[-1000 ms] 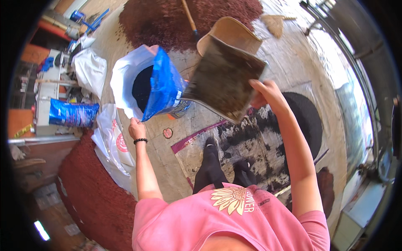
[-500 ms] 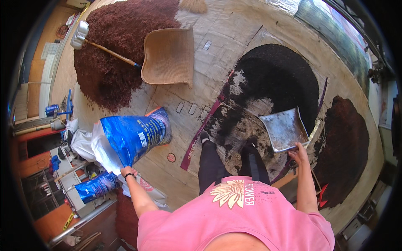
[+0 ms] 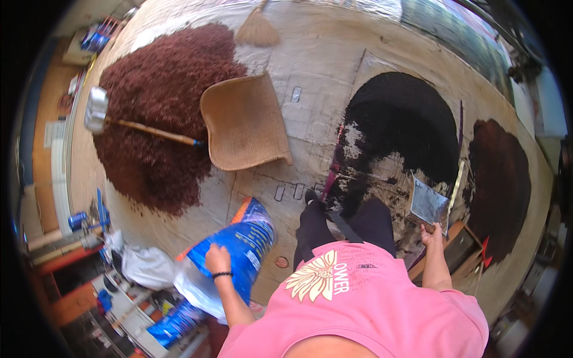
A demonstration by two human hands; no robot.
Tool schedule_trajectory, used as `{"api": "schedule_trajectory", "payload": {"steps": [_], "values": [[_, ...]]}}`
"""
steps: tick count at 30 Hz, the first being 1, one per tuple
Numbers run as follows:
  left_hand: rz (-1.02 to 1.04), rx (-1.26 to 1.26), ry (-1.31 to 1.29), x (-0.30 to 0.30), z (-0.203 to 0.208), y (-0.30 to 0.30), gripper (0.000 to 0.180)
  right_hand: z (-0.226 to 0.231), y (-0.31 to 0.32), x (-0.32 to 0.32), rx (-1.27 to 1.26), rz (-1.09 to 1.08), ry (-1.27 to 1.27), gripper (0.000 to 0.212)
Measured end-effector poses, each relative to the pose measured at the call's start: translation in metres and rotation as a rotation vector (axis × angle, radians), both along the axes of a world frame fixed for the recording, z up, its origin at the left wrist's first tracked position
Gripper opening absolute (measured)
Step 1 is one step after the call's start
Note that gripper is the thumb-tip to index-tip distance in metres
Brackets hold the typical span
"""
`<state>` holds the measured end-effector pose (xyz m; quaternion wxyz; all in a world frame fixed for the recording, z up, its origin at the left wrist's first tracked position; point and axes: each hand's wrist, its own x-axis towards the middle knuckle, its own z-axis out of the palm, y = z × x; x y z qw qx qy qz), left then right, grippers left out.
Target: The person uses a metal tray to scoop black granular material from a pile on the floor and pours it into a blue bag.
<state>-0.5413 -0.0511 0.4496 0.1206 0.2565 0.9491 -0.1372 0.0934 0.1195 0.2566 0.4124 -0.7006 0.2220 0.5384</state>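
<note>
Pink shirt: fills the near middle, a pale flower print on its chest; dark trousers reach out from under it over the floor sheet.
Left hand: over the blue bag, a black bead bracelet at the wrist; the fingers are clenched, seemingly on the bag's mouth, though the fold inside the grasp is hard to make out.
Blue bag: tilted, at the near left part of the floor sheet; its white lining shows toward the near left corner, its orange-edged end points away.
Second blue bag: beyond the floor sheet's left edge.
White sack: crumpled, near that same left edge.
Right hand: fingers grasping the near edge of a squarish metal pan.
Metal pan: held over the floor sheet's right part, hollow face up, on the near side of the black heap.
Wooden frame: beside the right forearm, a red piece next to it.
Dark brown heap: along the floor sheet's right edge.
Black heap: in the right half, thinning toward the legs.
Woven scoop: left of the middle, against the red-brown heap.
Red-brown heap: toward the far left corner.
Long-handled tool: across that heap, pale head toward the left edge.
Broom: at the far edge, bristles facing near.
</note>
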Motion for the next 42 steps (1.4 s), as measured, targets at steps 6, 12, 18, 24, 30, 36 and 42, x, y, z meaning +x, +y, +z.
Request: {"api": "schedule_trajectory", "payload": {"steps": [6,12,18,24,30,36,42], "values": [[-0.41,0.052,-0.235,-0.036,-0.042,0.162,0.021,0.007,0.001,-0.074,0.043,-0.072,0.072,0.032],[-0.528,-0.071,-0.408,-0.054,-0.085,0.254,0.021,-0.039,0.06,-0.139,0.054,-0.217,0.179,0.028],[-0.75,-0.281,-0.499,-0.042,-0.089,0.348,0.023,-0.031,0.112,-0.202,0.073,-0.387,0.252,0.027],[-1.04,-0.218,-0.517,-0.053,-0.111,0.514,0.023,-0.04,0.177,-0.224,0.33,-0.529,0.278,0.025],[-1.42,-0.364,-0.515,-0.037,-0.14,0.701,0.021,-0.037,0.233,-0.289,0.464,-0.896,0.205,0.029],[-1.341,-0.72,-0.79,0.044,-0.235,0.866,0.019,-0.091,0.284,-0.381,0.507,-1.302,0.227,0.027],[-1.166,-0.812,-0.887,0.104,-0.285,0.901,0.017,-0.175,0.37,-0.513,0.365,-1.577,0.376,0.026]]}}
